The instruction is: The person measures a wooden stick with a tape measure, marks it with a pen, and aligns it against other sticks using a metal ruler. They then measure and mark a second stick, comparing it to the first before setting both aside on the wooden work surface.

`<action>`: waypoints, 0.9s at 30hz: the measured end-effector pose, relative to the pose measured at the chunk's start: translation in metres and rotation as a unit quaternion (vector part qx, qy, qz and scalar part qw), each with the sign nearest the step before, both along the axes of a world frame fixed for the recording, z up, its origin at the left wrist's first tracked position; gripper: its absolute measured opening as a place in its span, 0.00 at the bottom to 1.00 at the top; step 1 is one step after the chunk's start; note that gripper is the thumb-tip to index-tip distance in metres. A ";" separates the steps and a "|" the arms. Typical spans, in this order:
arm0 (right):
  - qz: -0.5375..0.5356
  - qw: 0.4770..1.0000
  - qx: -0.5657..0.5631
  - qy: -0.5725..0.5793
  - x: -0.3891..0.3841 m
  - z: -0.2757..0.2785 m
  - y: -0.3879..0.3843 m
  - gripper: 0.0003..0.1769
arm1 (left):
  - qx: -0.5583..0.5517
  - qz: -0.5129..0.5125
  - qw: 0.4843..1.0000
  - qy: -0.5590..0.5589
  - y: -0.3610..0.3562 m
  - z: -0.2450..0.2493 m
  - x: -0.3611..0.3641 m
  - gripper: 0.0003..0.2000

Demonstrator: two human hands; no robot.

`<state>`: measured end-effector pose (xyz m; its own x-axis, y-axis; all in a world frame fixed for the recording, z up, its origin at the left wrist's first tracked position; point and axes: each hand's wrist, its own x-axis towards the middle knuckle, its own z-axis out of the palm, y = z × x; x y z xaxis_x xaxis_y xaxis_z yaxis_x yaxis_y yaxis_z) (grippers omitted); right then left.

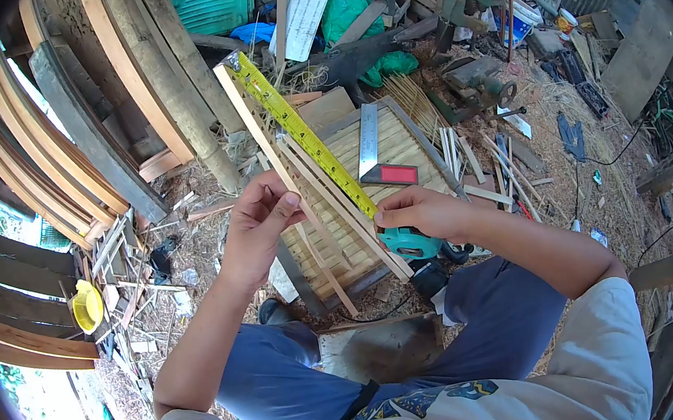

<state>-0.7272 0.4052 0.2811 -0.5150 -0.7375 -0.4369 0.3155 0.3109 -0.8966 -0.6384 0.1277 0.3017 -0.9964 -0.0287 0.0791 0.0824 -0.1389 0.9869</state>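
Note:
My left hand (262, 218) pinches a thin wooden strip (256, 128) between thumb and fingers, and the strip slants from upper left down toward my knees. In my right hand (419, 214) is a teal tape measure (410, 243), its thumb near the mouth of the case. The yellow blade (295, 126) is drawn out alongside the strip, its metal end at the strip's far tip. More pale strips (344, 201) lie just below the blade. Under them sits a slatted wooden panel (419, 140) with a dark frame. A try square (369, 143) with a red-marked handle rests on that panel.
Loose sticks (505, 172) and wood shavings cover the ground on the right. A bench vise (496, 87) stands at back right. Long boards (134, 75) lean at left, near a yellow hard-looking basin (87, 307). A small wooden surface (380, 349) is between my legs.

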 end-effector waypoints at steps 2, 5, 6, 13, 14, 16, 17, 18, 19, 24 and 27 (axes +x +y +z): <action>-0.006 1.000 -0.004 -0.004 0.002 -0.001 -0.001 0.16 | -0.002 0.002 1.000 -0.002 0.000 -0.001 0.000 0.10; 0.014 1.000 -0.002 0.000 0.000 0.001 -0.001 0.16 | 0.011 0.009 1.000 -0.001 0.004 0.003 0.001 0.09; 0.012 1.000 0.002 0.003 0.000 0.001 -0.002 0.16 | 0.012 0.009 1.000 0.001 0.004 0.003 0.001 0.08; 0.012 0.999 0.025 0.028 0.008 0.007 -0.011 0.16 | 0.018 0.002 0.999 0.027 0.007 0.001 0.001 0.05; 0.009 0.999 0.030 0.026 0.009 0.009 -0.013 0.17 | 0.019 0.001 0.999 0.029 0.008 0.001 0.002 0.05; 0.000 0.998 0.045 0.051 0.009 0.008 -0.016 0.19 | 0.016 0.000 1.000 0.023 0.011 0.002 0.002 0.06; -0.004 0.997 0.053 0.063 0.009 0.007 -0.018 0.20 | 0.014 -0.001 1.000 0.020 0.012 0.003 0.002 0.07; -0.003 0.996 0.065 0.066 0.009 0.008 -0.020 0.19 | 0.021 -0.001 1.000 0.021 0.014 0.002 0.001 0.07; -0.001 0.995 0.077 0.068 0.009 0.011 -0.022 0.18 | 0.027 -0.001 0.999 0.022 0.015 0.002 0.001 0.08; -0.001 0.992 0.103 0.079 0.003 0.007 -0.028 0.18 | 0.028 0.007 0.999 0.017 0.014 0.000 -0.001 0.09; -0.010 0.991 0.104 0.081 0.003 0.004 -0.031 0.17 | 0.022 0.013 1.000 0.010 0.013 -0.002 -0.001 0.10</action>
